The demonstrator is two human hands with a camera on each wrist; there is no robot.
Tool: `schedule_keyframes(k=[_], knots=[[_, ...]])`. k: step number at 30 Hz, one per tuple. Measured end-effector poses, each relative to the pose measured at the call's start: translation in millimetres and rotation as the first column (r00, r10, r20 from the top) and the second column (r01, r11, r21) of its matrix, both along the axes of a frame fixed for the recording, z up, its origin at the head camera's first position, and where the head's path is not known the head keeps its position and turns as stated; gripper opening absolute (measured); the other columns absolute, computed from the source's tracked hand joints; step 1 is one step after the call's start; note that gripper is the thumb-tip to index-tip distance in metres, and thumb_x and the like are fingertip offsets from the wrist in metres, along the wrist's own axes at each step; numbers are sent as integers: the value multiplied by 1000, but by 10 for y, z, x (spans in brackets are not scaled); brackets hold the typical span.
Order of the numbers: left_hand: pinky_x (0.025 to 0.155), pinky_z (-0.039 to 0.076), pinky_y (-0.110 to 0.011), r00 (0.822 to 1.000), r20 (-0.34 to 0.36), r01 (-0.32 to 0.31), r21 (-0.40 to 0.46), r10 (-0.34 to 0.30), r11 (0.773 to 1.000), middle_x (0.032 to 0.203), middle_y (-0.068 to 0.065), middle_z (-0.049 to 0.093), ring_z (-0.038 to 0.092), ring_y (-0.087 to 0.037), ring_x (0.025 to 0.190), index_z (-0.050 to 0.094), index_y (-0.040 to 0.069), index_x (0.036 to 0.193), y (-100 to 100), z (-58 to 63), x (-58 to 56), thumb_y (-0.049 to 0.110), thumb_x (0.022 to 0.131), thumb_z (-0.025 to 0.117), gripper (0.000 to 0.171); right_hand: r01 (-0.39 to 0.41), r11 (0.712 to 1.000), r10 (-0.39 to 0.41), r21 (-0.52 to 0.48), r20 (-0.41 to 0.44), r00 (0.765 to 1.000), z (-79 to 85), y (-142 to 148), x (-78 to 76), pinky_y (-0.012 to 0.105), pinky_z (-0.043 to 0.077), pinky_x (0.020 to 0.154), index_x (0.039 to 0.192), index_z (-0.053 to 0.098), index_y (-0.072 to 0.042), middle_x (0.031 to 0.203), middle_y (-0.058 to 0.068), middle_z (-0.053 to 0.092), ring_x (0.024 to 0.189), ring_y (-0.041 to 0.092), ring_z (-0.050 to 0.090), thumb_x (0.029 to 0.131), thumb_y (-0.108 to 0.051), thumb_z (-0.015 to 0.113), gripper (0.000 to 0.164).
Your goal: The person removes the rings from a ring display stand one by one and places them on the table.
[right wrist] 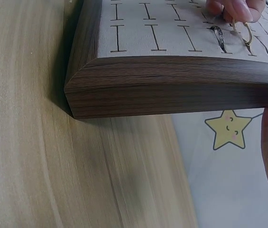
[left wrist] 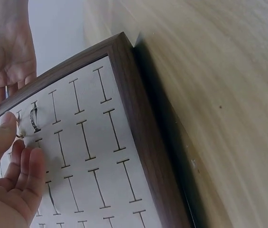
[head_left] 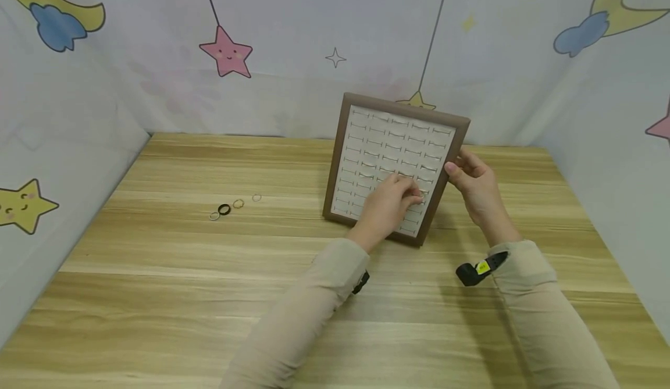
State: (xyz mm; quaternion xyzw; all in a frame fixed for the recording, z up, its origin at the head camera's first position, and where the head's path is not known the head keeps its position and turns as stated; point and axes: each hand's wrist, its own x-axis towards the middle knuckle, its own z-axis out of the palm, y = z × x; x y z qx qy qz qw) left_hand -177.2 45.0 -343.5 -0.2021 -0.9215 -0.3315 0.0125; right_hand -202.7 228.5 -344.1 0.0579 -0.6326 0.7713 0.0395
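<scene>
A ring display board with a brown wooden frame and rows of slots in its pale panel stands tilted on the table. My left hand is at its lower right part, where thumb and fingers pinch a gold ring at a slot. Beside it, a dark patterned silver ring sits in another slot; the left wrist view shows this silver ring too. My right hand grips the board's right edge, thumb on the front and fingers behind, partly hidden.
Left of the board, a silver ring, a black ring, a gold ring and a thin ring lie on the wooden table. A white cloth printed with stars and moons hangs behind.
</scene>
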Motion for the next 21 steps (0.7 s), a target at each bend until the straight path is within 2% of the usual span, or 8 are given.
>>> schedule_keyframes(k=[8, 13, 17, 21], knots=[[70, 47, -19, 999, -37, -2, -22, 1, 1000, 97, 2, 64, 58, -9, 85, 66, 16, 98, -21, 34, 37, 30, 91, 59, 17, -4, 1000, 4, -3, -2, 1000, -1, -10, -1, 15, 52, 79, 107, 65, -27, 95, -9, 66, 86, 3, 61, 91, -8, 63, 26], [72, 49, -19, 997, -74, 27, -73, -32, 997, 96, 5, 69, 62, -8, 86, 67, 17, 95, -24, 68, 68, 30, 90, 61, 15, -5, 1000, 5, -5, -7, 1000, -17, 11, -1, 15, 52, 79, 109, 65, -28, 96, -10, 67, 87, 2, 61, 91, -7, 62, 27], [73, 50, -18, 998, -44, 42, -63, -45, 997, 100, 6, 69, 63, -8, 88, 67, 18, 98, -51, 94, 81, 29, 92, 61, 14, -11, 1000, 11, -18, -14, 1000, -31, 24, -6, 15, 52, 79, 108, 66, -27, 97, -10, 67, 87, 2, 61, 91, -7, 62, 27], [73, 51, -19, 999, -12, 29, -36, -30, 999, 109, 5, 69, 63, -9, 90, 66, 17, 104, -135, 147, 102, 30, 93, 60, 18, -21, 999, 20, -28, -13, 1000, -34, 21, -4, 15, 52, 79, 109, 66, -27, 97, -9, 67, 87, 2, 61, 91, -7, 62, 27]])
